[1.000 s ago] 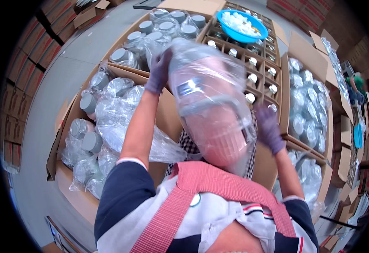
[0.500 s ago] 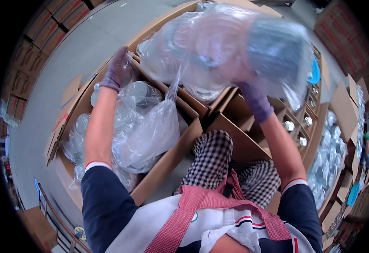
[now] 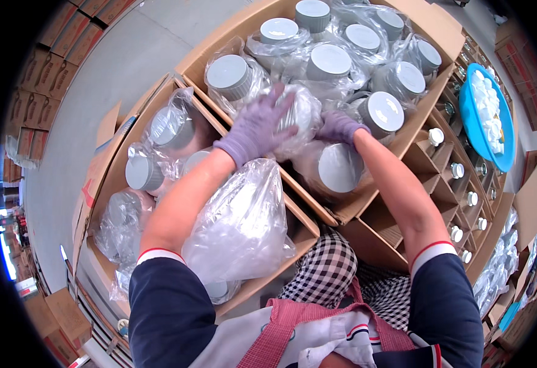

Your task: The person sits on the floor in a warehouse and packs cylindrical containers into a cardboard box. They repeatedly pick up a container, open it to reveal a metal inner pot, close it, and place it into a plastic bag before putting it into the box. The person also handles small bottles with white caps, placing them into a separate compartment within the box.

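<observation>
Both my hands wear purple gloves and are at a plastic-wrapped jar point(image 3: 302, 116) in the near part of the far cardboard box point(image 3: 204, 95). My left hand point(image 3: 259, 127) lies over the jar's left side with its fingers spread. My right hand point(image 3: 340, 127) is closed against the jar's right side, its fingertips partly hidden among the plastic. Around them stand several bagged jars with ribbed grey lids, among them a near jar point(image 3: 340, 167) just below my right hand and a jar point(image 3: 384, 113) to its right.
Nearer on the left, another box point(image 3: 253, 276) holds bagged jars and a puffed clear plastic bag point(image 3: 244, 224). To the right, a divided carton point(image 3: 397, 214) has small white-capped bottles in some cells. A blue basin point(image 3: 470, 119) with white pieces rests over it.
The large bagged jar in my right hand has come down from above the far box into it. My left hand has moved right, from the box edge onto the jar.
</observation>
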Action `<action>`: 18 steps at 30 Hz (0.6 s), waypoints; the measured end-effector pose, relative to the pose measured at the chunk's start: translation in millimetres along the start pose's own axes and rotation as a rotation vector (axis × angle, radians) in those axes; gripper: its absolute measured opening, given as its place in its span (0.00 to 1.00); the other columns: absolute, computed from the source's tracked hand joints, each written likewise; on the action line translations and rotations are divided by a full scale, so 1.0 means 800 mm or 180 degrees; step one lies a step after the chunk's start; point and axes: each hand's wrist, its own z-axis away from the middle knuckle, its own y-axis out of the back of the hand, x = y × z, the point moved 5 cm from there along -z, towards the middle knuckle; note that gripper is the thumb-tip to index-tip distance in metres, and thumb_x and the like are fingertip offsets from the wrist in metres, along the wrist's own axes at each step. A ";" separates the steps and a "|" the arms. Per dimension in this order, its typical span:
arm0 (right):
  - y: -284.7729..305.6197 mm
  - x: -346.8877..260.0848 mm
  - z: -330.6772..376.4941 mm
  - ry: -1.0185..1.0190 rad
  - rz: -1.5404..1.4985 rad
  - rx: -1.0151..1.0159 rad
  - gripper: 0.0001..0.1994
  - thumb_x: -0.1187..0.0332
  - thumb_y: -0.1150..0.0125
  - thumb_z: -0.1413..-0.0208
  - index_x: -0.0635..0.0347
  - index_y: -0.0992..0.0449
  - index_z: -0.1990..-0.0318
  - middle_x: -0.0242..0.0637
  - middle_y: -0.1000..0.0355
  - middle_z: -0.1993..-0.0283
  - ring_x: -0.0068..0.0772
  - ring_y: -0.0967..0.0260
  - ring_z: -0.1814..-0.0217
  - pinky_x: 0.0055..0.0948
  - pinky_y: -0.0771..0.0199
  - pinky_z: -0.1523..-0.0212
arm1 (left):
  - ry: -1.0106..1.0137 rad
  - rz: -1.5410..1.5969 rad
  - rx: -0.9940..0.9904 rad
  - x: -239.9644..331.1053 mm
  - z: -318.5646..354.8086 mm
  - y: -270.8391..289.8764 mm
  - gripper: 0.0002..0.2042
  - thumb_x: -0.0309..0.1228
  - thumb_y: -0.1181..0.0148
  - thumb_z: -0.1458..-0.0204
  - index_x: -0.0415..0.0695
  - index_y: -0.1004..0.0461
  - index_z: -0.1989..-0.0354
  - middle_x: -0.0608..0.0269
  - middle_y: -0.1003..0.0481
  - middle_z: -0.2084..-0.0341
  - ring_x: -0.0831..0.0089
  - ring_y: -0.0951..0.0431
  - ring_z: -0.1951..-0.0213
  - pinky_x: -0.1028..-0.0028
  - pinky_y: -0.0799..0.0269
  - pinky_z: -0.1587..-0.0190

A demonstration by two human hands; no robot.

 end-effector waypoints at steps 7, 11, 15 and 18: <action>0.056 -0.103 0.085 0.1673 0.1008 0.1795 0.31 0.50 0.45 0.46 0.49 0.38 0.35 0.46 0.40 0.35 0.51 0.35 0.40 0.47 0.36 0.42 | -0.0631 0.0395 -0.0962 -0.043 -0.045 0.042 0.15 0.40 0.45 0.46 0.45 0.22 0.57 0.53 0.25 0.53 0.56 0.26 0.48 0.64 0.29 0.48; 0.012 -0.105 0.097 0.1006 0.0732 0.0677 0.34 0.45 0.48 0.45 0.47 0.42 0.33 0.41 0.42 0.33 0.48 0.36 0.39 0.44 0.35 0.43 | -0.0368 -0.1531 0.0041 -0.112 -0.110 0.028 0.18 0.38 0.45 0.49 0.49 0.26 0.49 0.59 0.23 0.54 0.61 0.28 0.46 0.57 0.40 0.41; 0.015 -0.106 0.105 0.0806 0.0782 0.0690 0.34 0.45 0.48 0.45 0.46 0.43 0.33 0.39 0.41 0.33 0.49 0.34 0.41 0.43 0.33 0.44 | -0.1926 -0.3504 -0.0301 -0.153 -0.118 -0.054 0.15 0.36 0.43 0.52 0.53 0.24 0.55 0.62 0.22 0.61 0.66 0.26 0.50 0.52 0.41 0.42; 0.011 -0.099 0.106 0.0845 0.0729 0.0834 0.33 0.46 0.49 0.44 0.47 0.42 0.33 0.38 0.41 0.33 0.47 0.34 0.42 0.42 0.33 0.45 | -0.0943 -0.2591 -0.1020 -0.130 -0.143 -0.007 0.10 0.36 0.41 0.54 0.53 0.23 0.62 0.64 0.23 0.62 0.68 0.25 0.52 0.55 0.40 0.43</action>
